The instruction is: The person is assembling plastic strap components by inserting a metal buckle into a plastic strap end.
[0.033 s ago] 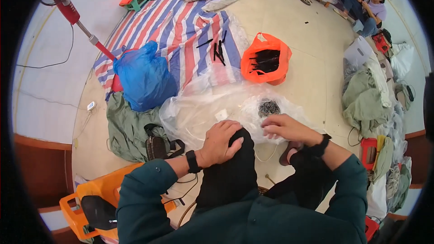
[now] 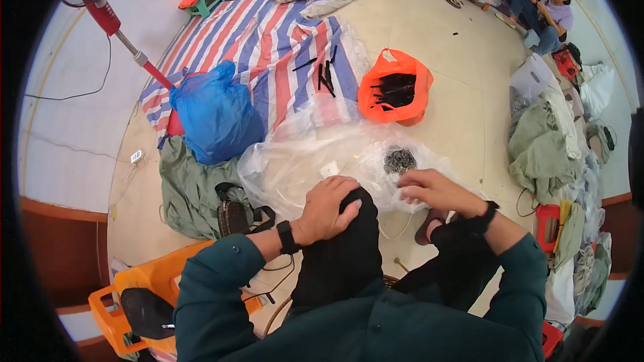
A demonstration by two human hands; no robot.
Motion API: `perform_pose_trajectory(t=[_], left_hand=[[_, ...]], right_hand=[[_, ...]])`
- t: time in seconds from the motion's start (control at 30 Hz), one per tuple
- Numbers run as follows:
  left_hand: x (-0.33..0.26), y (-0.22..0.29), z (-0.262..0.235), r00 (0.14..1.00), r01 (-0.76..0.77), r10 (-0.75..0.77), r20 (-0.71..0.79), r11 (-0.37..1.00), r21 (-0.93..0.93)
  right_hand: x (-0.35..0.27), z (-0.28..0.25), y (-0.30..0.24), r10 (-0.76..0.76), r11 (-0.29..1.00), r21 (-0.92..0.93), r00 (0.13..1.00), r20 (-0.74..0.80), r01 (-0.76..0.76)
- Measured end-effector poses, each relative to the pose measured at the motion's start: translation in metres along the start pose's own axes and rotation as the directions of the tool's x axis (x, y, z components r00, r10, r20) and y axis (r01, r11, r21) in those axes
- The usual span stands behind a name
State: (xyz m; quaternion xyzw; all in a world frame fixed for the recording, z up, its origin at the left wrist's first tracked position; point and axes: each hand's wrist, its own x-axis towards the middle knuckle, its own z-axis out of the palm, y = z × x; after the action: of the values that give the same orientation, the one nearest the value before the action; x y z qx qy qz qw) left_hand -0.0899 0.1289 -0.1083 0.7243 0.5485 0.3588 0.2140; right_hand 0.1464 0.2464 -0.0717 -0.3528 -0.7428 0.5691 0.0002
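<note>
Left hand (image 2: 327, 208) is draping, unclenched, over your knee (image 2: 365, 218), nearside of the clear plastic sheet (image 2: 288, 159); dark metallic pile (image 2: 400, 160) is lying sheet-right; apart, your right hand (image 2: 439, 191) is hovering sheet-near, grip hidden. Snagging plastic could be scattering the pile.

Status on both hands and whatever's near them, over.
Left hand resting on knee. Right hand raised near dark clump on clear plastic. Orange bag beyond clump, not between.

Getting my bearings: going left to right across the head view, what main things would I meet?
Pedestal fan, blue plastic bag, left hand, right hand, green cloth heap at right.
</note>
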Motion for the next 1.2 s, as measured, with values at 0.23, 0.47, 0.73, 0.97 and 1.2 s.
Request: perform_pose_trajectory(t=[0.23, 0.47, 0.73, 0.97, 1.2], left_hand=[[0.001, -0.031, -0.021, 0.953, 0.276, -0.236, 0.188, 0.935, -0.224], [0.016, -0.168, -0.096, 0.890, 0.442, -0.452, 0.050, 0.886, 0.140], [0.128, -0.298, -0.102, 0.856, 0.511, -0.465, -0.228, 0.687, 0.517], [0.225, -0.400, -0.047, 0.795, 0.591, -0.556, -0.243, 0.618, 0.518], [0.258, -0.496, -0.006, 0.808, 0.563, -0.549, -0.212, 0.615, 0.552]], right_hand=[[-0.147, -0.028, 0.010, -0.090, 0.870, -0.460, 0.858, -0.505, -0.180], [-0.201, 0.027, 0.045, -0.252, 0.737, -0.646, 0.806, -0.536, -0.199], [-0.193, -0.013, 0.083, 0.065, 0.927, -0.278, 0.837, -0.543, -0.252], [-0.128, -0.084, 0.062, 0.081, 0.930, -0.323, 0.957, -0.280, -0.173], [-0.078, -0.121, 0.069, 0.230, 0.928, -0.227, 0.934, -0.274, -0.295]])
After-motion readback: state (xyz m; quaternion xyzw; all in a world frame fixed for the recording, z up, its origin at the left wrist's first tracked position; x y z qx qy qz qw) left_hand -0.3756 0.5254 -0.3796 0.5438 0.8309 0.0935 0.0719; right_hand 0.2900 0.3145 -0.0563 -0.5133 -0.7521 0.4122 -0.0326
